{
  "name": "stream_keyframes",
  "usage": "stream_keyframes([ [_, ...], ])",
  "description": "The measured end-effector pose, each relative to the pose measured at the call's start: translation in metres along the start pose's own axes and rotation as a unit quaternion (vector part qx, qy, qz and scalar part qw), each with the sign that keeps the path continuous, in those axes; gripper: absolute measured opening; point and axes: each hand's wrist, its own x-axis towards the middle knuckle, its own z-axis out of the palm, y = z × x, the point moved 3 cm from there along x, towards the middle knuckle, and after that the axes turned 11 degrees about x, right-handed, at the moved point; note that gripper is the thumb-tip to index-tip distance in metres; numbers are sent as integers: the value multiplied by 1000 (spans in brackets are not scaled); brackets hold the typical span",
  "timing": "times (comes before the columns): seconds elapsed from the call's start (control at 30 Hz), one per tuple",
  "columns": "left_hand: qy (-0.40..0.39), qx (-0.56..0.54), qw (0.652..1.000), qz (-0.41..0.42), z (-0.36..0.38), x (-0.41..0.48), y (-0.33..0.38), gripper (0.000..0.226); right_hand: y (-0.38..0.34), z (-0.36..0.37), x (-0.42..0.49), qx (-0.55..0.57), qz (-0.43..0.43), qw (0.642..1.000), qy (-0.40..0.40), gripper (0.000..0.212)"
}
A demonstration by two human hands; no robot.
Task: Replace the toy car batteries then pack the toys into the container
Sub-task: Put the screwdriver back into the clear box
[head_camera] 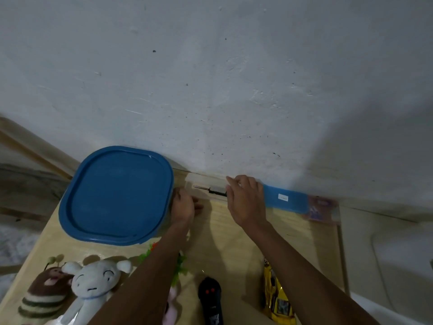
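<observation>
Touching screwdriver (208,190), right hand (246,200), grip loosely open; left hand (184,206) grip unclear; white label (283,197) unreadable

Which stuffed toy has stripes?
The brown bee plush at the near left edge, with antennae; the white plush beside it is plain.
</observation>
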Motion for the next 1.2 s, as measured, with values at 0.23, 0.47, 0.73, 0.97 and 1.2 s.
stream_keyframes([
  [0.23, -20, 26, 999, 29, -1, -2, -2, 28, 5, 31, -30, 42, 16, 994, -95, 43],
  [0.47, -8, 16, 999, 43, -1, -1, -1, 32, 4, 33, -29, 25, 30, 996, -83, 49],
  [0.73, 18, -2, 999, 40, 6, 5, 9, 31, 3, 32, -4, 19, 32, 996, -78, 51],
  [0.97, 18, -6, 999, 42, 9, 12, 12, 30, 6, 33, -3, 9, 32, 997, -69, 48],
  [1.2, 18, 27, 998, 49, 7, 10, 15, 33, 7, 29, 1, 40, 31, 995, -90, 46],
])
